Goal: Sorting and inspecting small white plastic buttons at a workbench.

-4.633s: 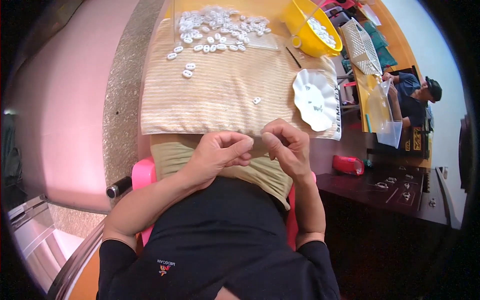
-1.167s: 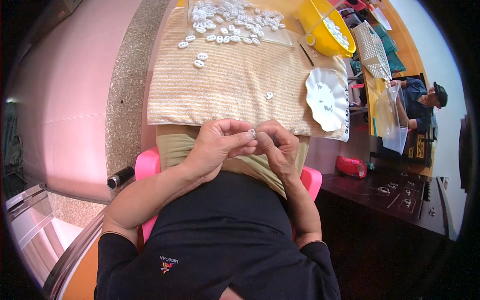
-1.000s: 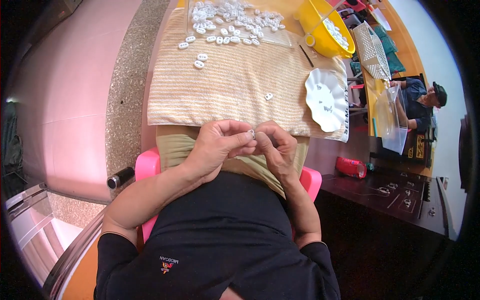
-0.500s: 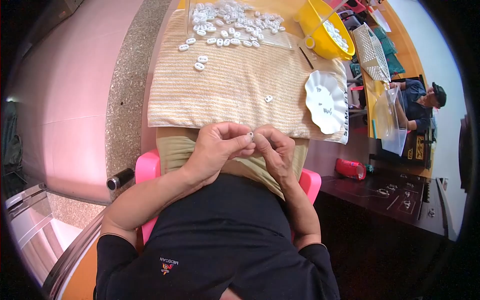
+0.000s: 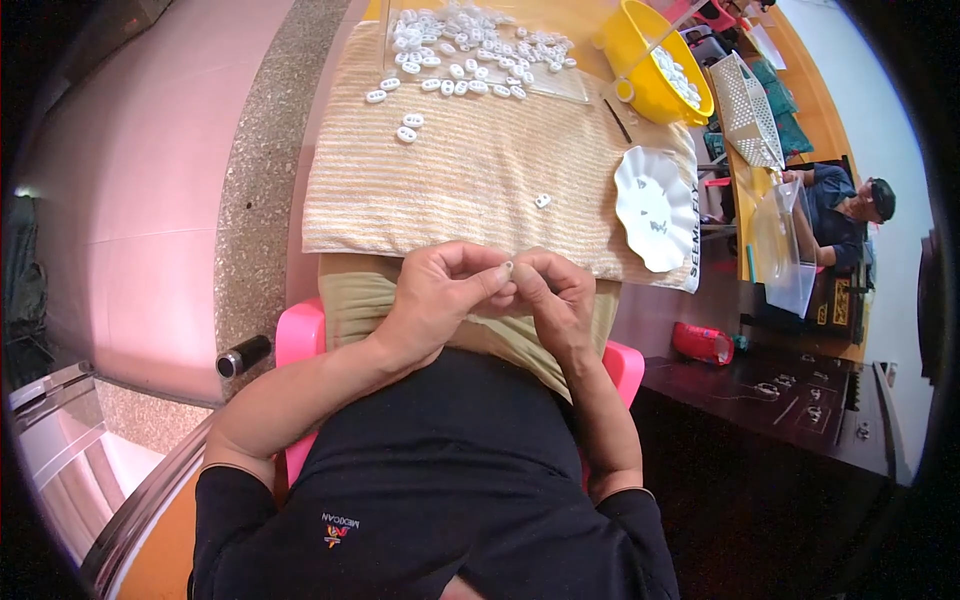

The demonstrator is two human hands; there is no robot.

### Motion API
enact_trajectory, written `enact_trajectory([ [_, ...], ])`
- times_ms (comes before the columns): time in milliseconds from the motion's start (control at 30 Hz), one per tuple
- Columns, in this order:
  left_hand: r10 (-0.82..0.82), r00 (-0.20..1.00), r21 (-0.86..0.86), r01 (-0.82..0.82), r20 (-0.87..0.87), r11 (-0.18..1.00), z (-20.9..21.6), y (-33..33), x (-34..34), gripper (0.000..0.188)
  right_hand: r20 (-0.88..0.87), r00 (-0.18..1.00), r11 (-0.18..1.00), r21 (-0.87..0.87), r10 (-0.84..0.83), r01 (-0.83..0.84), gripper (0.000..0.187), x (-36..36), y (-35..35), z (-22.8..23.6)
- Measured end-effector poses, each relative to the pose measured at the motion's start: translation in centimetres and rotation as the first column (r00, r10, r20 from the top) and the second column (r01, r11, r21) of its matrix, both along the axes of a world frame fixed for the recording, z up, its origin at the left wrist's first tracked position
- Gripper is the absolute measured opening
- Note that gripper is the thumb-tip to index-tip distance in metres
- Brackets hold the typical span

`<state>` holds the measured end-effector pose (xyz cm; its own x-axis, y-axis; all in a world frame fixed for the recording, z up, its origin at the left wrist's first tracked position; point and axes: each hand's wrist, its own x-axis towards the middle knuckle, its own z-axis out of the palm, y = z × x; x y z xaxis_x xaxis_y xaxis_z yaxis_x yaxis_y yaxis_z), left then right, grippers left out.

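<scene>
Over my lap, at the near edge of the striped towel (image 5: 420, 190), both hands meet fingertip to fingertip. My left hand (image 5: 445, 295) pinches a tiny pale piece with a hole (image 5: 508, 268) between thumb and forefinger. Against its other side press the thumb and forefinger of my right hand (image 5: 555, 300). Most of the piece is covered by fingers. Beyond my hands, a small white two-holed plastic part (image 5: 543, 201) lies alone on the towel. To the right, a white wavy-rimmed dish (image 5: 632, 205) holds several small grey bits.
Many white oval two-holed parts (image 5: 470, 45) lie heaped at the towel's far end, with a pair (image 5: 410, 127) set apart. A yellow basin (image 5: 625, 50) of white parts stands far right, near a thin black stick (image 5: 617, 120). Another person (image 5: 840, 200) sits farther right.
My fingertips have closed in on the tiny piece, and less of it shows. The whole scene has shifted slightly right and down in the picture. The towel's items lie as before.
</scene>
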<state>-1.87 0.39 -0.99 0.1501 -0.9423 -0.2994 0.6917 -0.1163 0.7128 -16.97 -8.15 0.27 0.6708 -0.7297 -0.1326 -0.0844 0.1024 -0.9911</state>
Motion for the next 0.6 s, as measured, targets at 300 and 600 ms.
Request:
enact_trajectory([
  [300,-0.009,0.998,0.018,0.011,-0.065,1.0,0.14,-0.06,0.14,0.018,0.033,0.999,1.0,-0.02,0.014,-0.014,0.014,-0.04,-0.4,0.25],
  [600,-0.017,0.991,0.023,0.02,-0.13,1.0,-0.1,0.02,0.2,0.017,-0.008,1.0,1.0,-0.007,-0.001,0.001,0.013,-0.31,-0.55,0.28],
])
